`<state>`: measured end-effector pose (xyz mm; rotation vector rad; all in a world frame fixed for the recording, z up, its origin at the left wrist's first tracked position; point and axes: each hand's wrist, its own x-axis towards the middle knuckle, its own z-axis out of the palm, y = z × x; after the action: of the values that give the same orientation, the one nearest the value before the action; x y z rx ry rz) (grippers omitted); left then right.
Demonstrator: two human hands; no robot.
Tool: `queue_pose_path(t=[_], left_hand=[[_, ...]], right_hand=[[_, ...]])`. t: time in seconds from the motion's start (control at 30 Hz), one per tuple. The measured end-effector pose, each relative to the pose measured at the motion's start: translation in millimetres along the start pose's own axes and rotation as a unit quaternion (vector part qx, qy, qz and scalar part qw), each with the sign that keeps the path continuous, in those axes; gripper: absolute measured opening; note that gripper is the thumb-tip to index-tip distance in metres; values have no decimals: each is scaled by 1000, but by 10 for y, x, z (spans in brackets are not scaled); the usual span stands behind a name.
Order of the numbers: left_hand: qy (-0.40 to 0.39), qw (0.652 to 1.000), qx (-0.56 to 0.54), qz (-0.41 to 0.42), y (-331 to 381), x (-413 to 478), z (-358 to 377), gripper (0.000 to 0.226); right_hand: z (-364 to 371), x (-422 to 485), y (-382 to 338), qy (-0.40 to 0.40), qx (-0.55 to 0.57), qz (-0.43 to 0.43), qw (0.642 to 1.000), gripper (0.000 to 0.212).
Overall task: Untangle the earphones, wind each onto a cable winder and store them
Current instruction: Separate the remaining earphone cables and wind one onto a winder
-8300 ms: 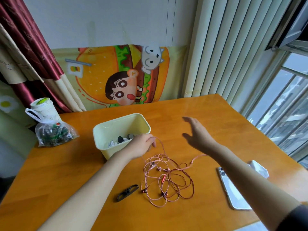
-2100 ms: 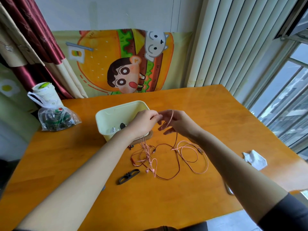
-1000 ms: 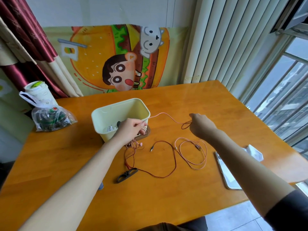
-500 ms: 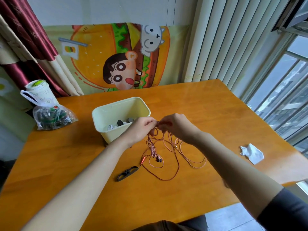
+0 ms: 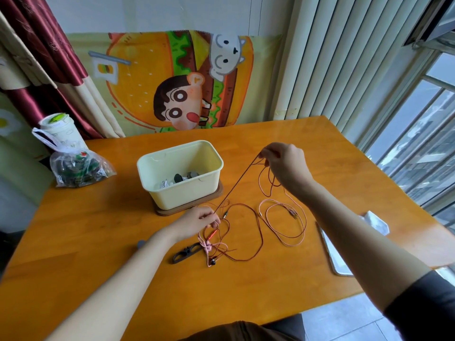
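Orange wooden table [image 5: 93,230]. At its far-left edge sits a clear plastic bag [image 5: 78,168] with a lidded cup [image 5: 57,127] behind it. A cream plastic bin [image 5: 157,166] stands mid-table on a brown base [image 5: 197,208], with small dark and white bits inside. The left hand [image 5: 197,223] is low, just in front of the bin, fingertips pinched on the earphones [image 5: 208,246]. A black cable winder [image 5: 186,252] lies flat just beside that hand, on the person's side. The earphones are thin cables, one dark red and one pink. Pink strands, a red inline remote and a black earbud are bunched on the table below the left hand. One dark red strand runs taut on a diagonal up to the right hand [image 5: 286,164]. A loose pink loop lies on the wood under the right forearm. The right hand is raised right of the bin, fingers pinched on the strand, more cable hanging from it. A phone [image 5: 337,259] lies near the front-right edge, partly hidden by the forearm. A crumpled white wrapper [image 5: 376,221] lies by the right edge. Bare wood runs front-left and behind the right hand to the far corner. Blinds [image 5: 332,70] and a window [image 5: 423,134] close off the right side.
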<state>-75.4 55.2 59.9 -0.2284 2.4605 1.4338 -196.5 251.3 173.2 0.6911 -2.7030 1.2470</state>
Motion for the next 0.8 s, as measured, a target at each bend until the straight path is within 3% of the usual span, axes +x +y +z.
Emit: queue_pose_path(t=[0.17,0.37,0.43,0.57,0.67,0.73,0.8], left_hand=[[19,999,9,-28,-156,-31,-37,24],[57,995,33,-69,-400,-72,-183,22],[73,993,53,-73,-364,-31,-210,22],[93,992,59,-64,-154,61,-235,25],[87,994,62,-25,84,100,-219,24],[73,995,61,0,231,121,-193,22],[62,996,62,26,365,142,-158,22]], right_hand=[[-17,19,69,49,15,24,998,22],[-176,122,461,91,2,121,989,24],[-128,126,636,41,-82,165,982,25],[59,19,869,-193,-262,209,922,37],[168,-119,756,-206,-230,156,938,39],[223,-195,543,-188,-156,81,966,37],[273,-265,288,-211,-94,2,973,37]])
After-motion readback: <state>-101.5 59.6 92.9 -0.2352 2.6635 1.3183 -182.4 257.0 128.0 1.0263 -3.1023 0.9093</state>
